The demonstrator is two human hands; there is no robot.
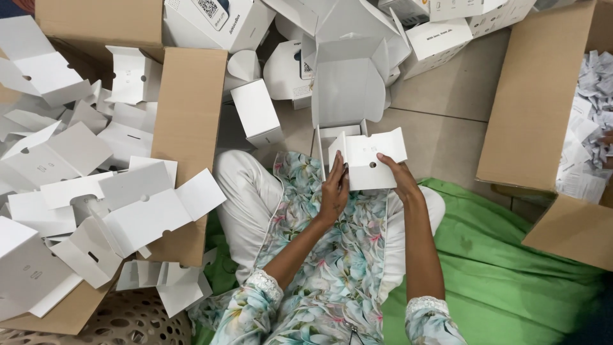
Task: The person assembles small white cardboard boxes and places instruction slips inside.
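Seated on floor, green cloth (511, 268) under lap. Left hand (334, 188) and right hand (397, 174) both grip one white card insert (369, 158), held over the knees against one open white box (348, 89). Beyond: two brown cartons, left carton (188, 115) heaped with inserts beyond counting, right carton (536, 102) holding paper slips (590, 115).

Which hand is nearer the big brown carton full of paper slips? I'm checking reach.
Right. The right hand holds the white insert's side facing the carton; the left hand grips its far side.
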